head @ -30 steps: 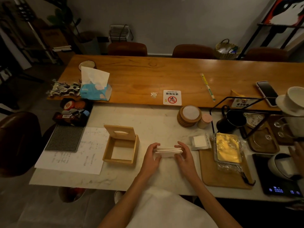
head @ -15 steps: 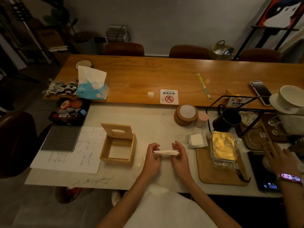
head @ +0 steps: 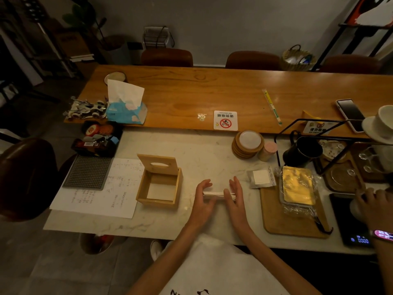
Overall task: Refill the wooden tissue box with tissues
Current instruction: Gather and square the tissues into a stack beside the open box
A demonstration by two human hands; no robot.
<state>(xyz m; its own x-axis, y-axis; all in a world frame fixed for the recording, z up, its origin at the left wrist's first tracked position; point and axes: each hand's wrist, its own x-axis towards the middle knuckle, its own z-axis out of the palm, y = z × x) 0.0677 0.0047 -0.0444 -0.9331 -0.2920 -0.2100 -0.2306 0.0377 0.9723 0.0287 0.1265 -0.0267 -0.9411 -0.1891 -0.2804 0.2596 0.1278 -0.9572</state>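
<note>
The wooden tissue box (head: 160, 201) stands open on the marble counter, its slotted lid (head: 158, 165) tipped up at the back, a white layer showing at its bottom. To its right, a thin stack of white tissues (head: 214, 194) is pressed between my two palms just above the counter. My left hand (head: 202, 199) holds the stack's left end and my right hand (head: 235, 196) its right end, fingers straight and pointing away from me. The stack is about a hand's width right of the box.
A printed paper sheet (head: 100, 188) and a grey mat (head: 87, 171) lie left of the box. A blue tissue pack (head: 126, 111) sits on the wooden table. A wooden board (head: 274, 218) with a gold packet (head: 297, 186), coasters (head: 247, 144), and another person's hand (head: 376, 207) over a scale are on the right.
My hands have straightened and flattened against the ends of the tissue stack, which stays in the same spot. The other person's hand has come further into view at right.
</note>
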